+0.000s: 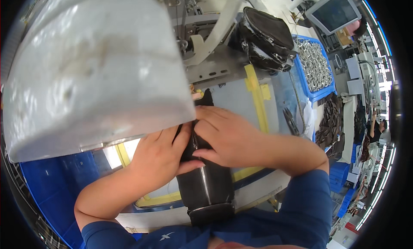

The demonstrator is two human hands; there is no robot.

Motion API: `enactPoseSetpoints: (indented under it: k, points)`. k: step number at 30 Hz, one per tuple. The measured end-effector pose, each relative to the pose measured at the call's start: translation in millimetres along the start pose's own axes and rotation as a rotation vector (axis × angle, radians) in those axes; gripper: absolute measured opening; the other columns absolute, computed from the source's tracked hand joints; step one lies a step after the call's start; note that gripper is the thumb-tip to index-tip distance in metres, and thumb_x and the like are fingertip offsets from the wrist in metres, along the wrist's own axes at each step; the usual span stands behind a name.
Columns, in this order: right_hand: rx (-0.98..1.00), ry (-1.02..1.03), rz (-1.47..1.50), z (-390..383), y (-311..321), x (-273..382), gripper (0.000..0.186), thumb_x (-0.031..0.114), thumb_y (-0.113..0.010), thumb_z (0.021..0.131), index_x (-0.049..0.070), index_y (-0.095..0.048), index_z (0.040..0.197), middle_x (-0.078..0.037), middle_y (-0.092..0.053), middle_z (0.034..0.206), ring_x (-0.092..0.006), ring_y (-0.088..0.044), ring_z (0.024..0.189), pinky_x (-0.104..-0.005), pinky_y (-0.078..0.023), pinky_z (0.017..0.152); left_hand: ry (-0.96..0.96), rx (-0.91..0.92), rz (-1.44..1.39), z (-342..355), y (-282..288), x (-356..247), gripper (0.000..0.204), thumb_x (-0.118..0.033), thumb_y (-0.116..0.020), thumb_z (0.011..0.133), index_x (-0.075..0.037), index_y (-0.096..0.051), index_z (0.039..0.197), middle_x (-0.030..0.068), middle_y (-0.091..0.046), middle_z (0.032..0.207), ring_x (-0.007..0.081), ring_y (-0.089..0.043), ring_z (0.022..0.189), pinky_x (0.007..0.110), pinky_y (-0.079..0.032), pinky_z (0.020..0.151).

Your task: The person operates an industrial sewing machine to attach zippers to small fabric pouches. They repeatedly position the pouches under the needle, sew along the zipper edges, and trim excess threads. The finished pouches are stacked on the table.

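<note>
Two hands, left hand (159, 156) and right hand (226, 137), fingers seemingly pressed flat on a black zippered bag (206, 184).

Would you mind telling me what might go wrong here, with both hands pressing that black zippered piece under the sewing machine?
1. The left hand and right hand press the black zippered piece right beside the sewing machine; its head hides the needle, so fingers might drift too near it.
2. The piece hangs over the table edge toward the lap, so its weight might drag the seam off line.
3. The scissors lie near the right forearm and might get knocked.
</note>
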State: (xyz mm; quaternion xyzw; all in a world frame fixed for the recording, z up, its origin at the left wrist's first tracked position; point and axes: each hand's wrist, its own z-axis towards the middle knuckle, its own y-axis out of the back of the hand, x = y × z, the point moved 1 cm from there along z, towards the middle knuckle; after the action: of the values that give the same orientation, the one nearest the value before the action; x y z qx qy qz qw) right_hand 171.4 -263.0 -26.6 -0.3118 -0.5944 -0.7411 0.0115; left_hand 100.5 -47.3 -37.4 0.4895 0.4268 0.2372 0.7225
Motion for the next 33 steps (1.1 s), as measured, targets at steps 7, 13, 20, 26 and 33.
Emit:
enactPoseSetpoints:
  k: [7,13,20,26,33]
  points:
    - [0.080,-0.050,0.004,0.4,3.5,3.6,0.065,0.036,-0.080,0.088,-0.011,-0.057,0.127,-0.032,-0.054,0.146,-0.0447,-0.054,0.138,-0.0474,-0.044,0.119,0.050,0.044,-0.044,-0.3,-1.1,0.6,0.099,-0.055,-0.088,0.070,0.009,-0.057,0.139,0.0307,-0.054,0.145,0.0460,-0.058,0.126,0.052,-0.047,0.110]
    - [0.116,-0.038,-0.018,1.4,7.8,4.0,0.064,0.037,-0.077,0.090,-0.011,-0.057,0.127,-0.032,-0.054,0.147,-0.0439,-0.054,0.138,-0.0468,-0.044,0.119,0.078,0.084,-0.041,-0.5,-1.6,0.1,0.099,-0.056,-0.088,0.070,0.009,-0.058,0.138,0.0304,-0.054,0.145,0.0452,-0.058,0.125,0.051,-0.047,0.110]
    - [0.048,0.005,-0.067,-0.8,7.6,6.6,0.065,0.037,-0.077,0.090,-0.011,-0.057,0.129,-0.031,-0.056,0.146,-0.0431,-0.055,0.138,-0.0465,-0.044,0.119,0.049,0.029,-0.026,-2.4,-0.4,0.2,0.099,-0.056,-0.089,0.068,0.009,-0.059,0.137,0.0299,-0.056,0.144,0.0455,-0.059,0.125,0.053,-0.047,0.110]
    - [-0.007,-0.008,-0.028,-2.2,2.4,1.0,0.063,0.034,-0.080,0.088,-0.011,-0.059,0.127,-0.031,-0.058,0.145,-0.0434,-0.056,0.137,-0.0469,-0.044,0.118,0.046,0.038,-0.034,5.9,1.5,0.3,0.103,-0.056,-0.090,0.066,0.007,-0.057,0.140,0.0280,-0.054,0.149,0.0458,-0.055,0.130,0.054,-0.044,0.112]
    - [-0.013,-0.028,0.078,-9.6,12.3,0.5,0.055,0.035,-0.082,0.085,-0.005,-0.064,0.118,-0.027,-0.060,0.139,-0.0408,-0.059,0.131,-0.0466,-0.049,0.111,0.017,0.047,0.079,3.6,-0.7,-1.3,0.105,-0.054,-0.090,0.065,0.009,-0.054,0.142,0.0281,-0.048,0.156,0.0470,-0.050,0.135,0.054,-0.038,0.116]
